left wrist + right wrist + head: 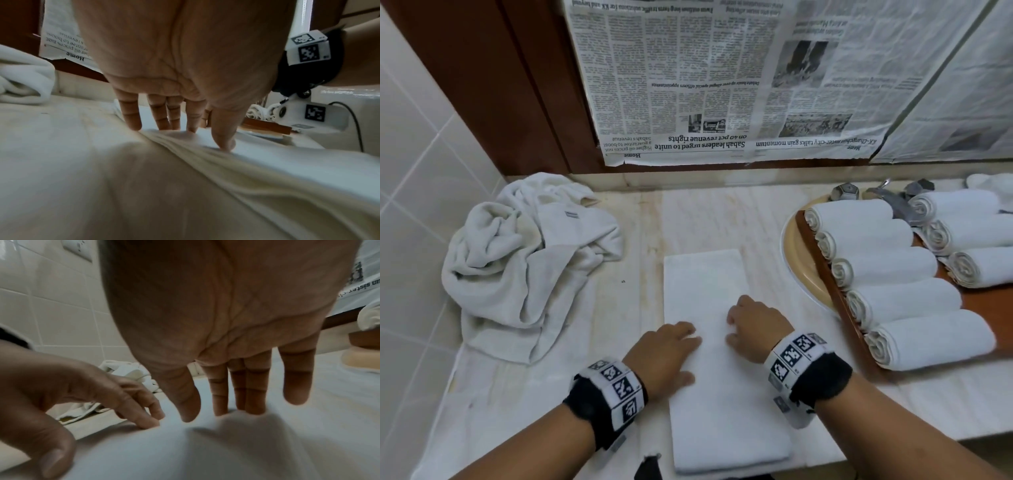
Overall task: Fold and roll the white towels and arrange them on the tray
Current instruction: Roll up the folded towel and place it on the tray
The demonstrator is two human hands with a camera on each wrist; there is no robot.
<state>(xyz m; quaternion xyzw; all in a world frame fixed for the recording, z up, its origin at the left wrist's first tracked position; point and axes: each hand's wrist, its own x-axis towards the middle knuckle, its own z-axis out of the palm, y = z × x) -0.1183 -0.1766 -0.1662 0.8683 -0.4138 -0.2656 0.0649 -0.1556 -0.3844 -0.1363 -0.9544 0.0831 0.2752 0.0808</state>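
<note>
A white towel, folded into a long flat strip, lies on the counter in front of me. My left hand presses on its left edge with straight fingers and the thumb. My right hand stands on its fingertips near the towel's middle, fingers straight and gripping nothing. To the right a brown wooden tray carries several rolled white towels in two rows. A crumpled pile of unfolded white towels lies at the back left.
The tray rests over a beige sink basin with a metal faucet behind it. Newspaper covers the wall above the counter. White tiles line the left wall. The counter's front edge runs just below the towel's near end.
</note>
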